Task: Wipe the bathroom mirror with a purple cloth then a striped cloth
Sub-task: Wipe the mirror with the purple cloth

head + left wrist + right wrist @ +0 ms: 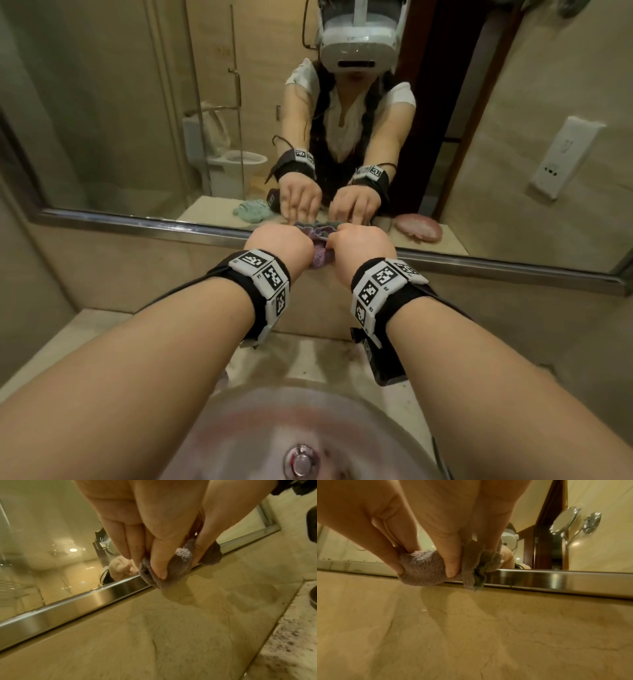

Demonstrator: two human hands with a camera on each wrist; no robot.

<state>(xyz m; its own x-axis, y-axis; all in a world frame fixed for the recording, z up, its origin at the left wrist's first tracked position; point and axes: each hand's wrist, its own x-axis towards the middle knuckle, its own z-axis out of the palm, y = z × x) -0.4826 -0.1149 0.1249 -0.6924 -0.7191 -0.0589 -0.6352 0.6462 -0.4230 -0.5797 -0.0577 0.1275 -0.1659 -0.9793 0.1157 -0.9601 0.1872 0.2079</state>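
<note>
The purple cloth (320, 246) is bunched into a short roll whose long axis runs left to right along the mirror's metal bottom frame (144, 224), lying against that frame with its lower fold hanging onto the beige wall below; its frilled end points to the right in the right wrist view; the mirror (120, 120) glass spreads wide above and to both sides, while the stone counter (82, 329) and the basin (291, 425) sit well below; the left hand (279, 248) and right hand (359, 248) reach forward side by side, knuckles up, arms extended; each pinches its end of the cloth between thumb and curled fingers (158, 561), which press down at the frame's edge.
</note>
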